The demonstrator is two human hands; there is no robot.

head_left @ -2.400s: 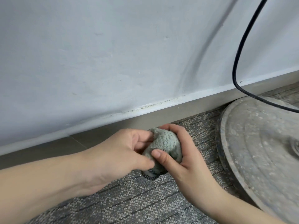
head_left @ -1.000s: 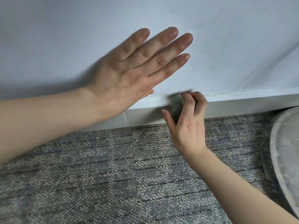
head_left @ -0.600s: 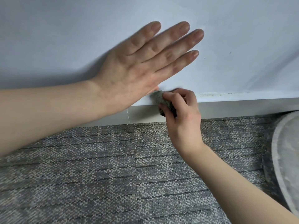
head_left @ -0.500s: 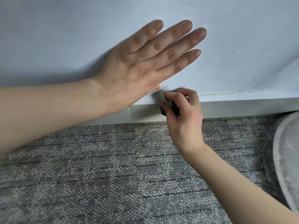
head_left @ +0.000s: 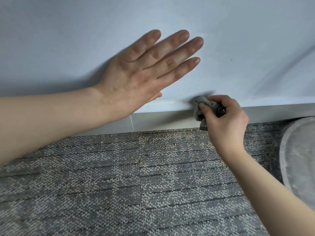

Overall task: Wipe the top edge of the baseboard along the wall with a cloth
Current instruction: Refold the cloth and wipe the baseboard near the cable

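the right hand has its fingers curled tight round a bunched grey-green knitted cloth, pressed on the top edge of the flat pale grey baseboard where it meets the pale blue-white painted wall. the left hand lies flat on the wall, fingers straight and spread, holding nothing. to wipe well, keep the cloth riding the ledge itself with firm, even pressure in one long sweep. no container shows, only grey patterned carpet and a round speckled grey stone-like disc
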